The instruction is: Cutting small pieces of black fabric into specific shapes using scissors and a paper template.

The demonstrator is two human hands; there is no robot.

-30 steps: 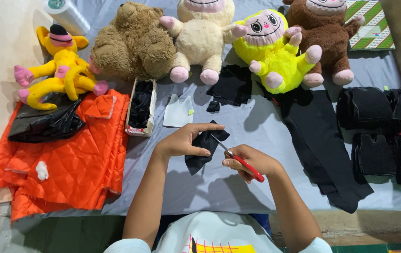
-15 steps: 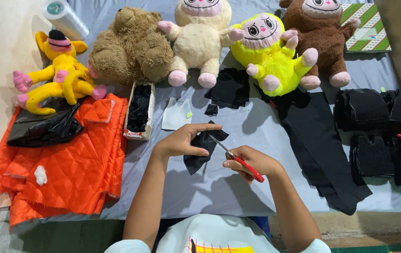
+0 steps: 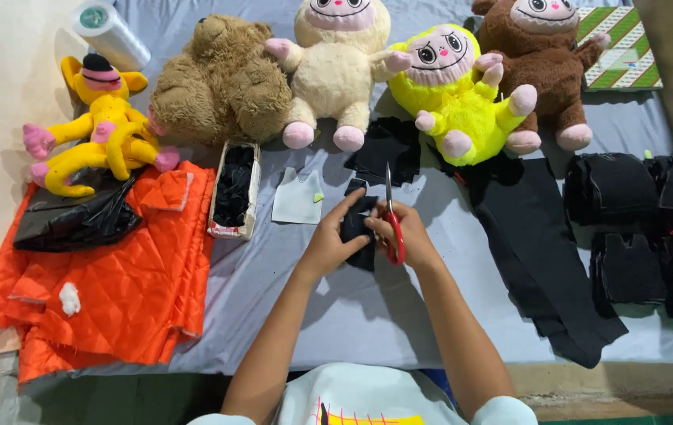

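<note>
My left hand grips a small piece of black fabric over the grey cloth-covered table. My right hand holds red-handled scissors, blades pointing up and away from me, right beside the fabric piece. Both hands meet at the middle of the table. A white paper pattern piece lies just left of my hands.
Plush toys line the back: yellow, brown bear, cream, bright yellow, brown. Orange quilted fabric lies left, a box of black scraps beside it. Black fabric strip and stacked cut pieces lie right.
The scissors have swung from pointing left across the fabric to pointing straight up. My hands have closed together around the black piece.
</note>
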